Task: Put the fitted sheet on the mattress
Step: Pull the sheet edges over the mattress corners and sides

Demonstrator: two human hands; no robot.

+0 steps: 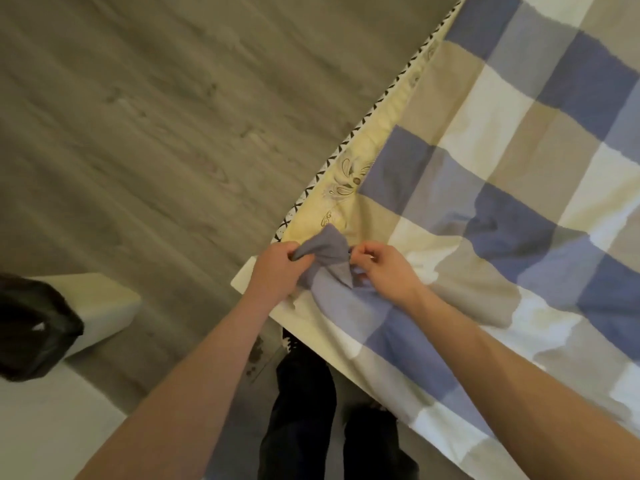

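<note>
Got the checked fitted sheet [502, 202] spread over the mattress [349, 174], its corner bunched right between my hands. Left hand [277, 268] is clenched on the blue wad, right hand [384, 268] pinches the hem beside it. It's light, floppy cotton, probably bunches easily, so I'd grab at the corner seam and hook it under the mattress corner just below my left hand.

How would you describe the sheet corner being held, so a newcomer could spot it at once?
Follow the mattress edge down to its near corner. There the left hand and right hand pinch the checked fitted sheet. The bunched corner is plain blue-grey and peaked, unlike the flat checks around it.
</note>
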